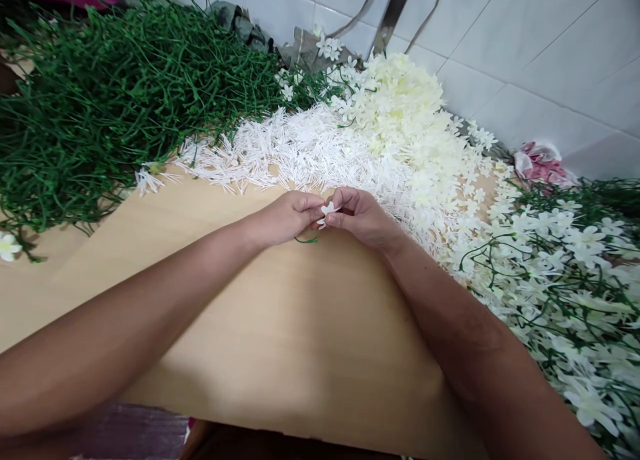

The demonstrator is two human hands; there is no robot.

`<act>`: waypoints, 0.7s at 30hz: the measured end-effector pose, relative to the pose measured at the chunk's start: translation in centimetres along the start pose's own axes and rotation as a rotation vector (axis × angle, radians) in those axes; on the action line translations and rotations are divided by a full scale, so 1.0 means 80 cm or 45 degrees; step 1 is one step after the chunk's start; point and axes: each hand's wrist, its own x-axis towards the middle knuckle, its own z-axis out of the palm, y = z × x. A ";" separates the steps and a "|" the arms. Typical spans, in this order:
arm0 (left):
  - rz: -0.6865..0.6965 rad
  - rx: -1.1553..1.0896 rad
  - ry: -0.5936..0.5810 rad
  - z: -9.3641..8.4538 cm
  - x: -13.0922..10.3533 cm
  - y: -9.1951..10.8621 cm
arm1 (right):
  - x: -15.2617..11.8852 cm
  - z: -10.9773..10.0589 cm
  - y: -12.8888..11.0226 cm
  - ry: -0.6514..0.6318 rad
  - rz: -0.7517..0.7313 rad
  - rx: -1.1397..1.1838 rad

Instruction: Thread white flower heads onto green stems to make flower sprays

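Above the brown cardboard (280,327), my two hands meet fingertip to fingertip. My right hand (364,219) is closed in a pinch on a small white artificial flower (327,209). My left hand (293,218) is also closed, its thumb and fingers pressed together around a green plastic stem (307,240) whose end pokes out below. The fingers hide where the stem and flower come together. Just beyond my hands lies a heap of thin white sticks (310,147), and loose cream-white petals (410,107) are piled behind and to the right.
A big mound of green stems (140,80) fills the back left. Flowers on stems (565,293) are heaped along the right side. White wall tiles (525,40) rise at the back, with a pink-and-white bundle (543,165) near their base. One flower (9,247) lies far left.
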 end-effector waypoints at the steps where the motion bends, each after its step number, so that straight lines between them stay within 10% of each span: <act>1: 0.007 0.003 0.005 0.000 0.000 0.000 | 0.000 0.002 0.000 0.010 -0.011 -0.011; 21: -0.051 -0.162 0.123 0.000 0.011 0.001 | 0.004 0.005 0.000 0.109 -0.032 0.113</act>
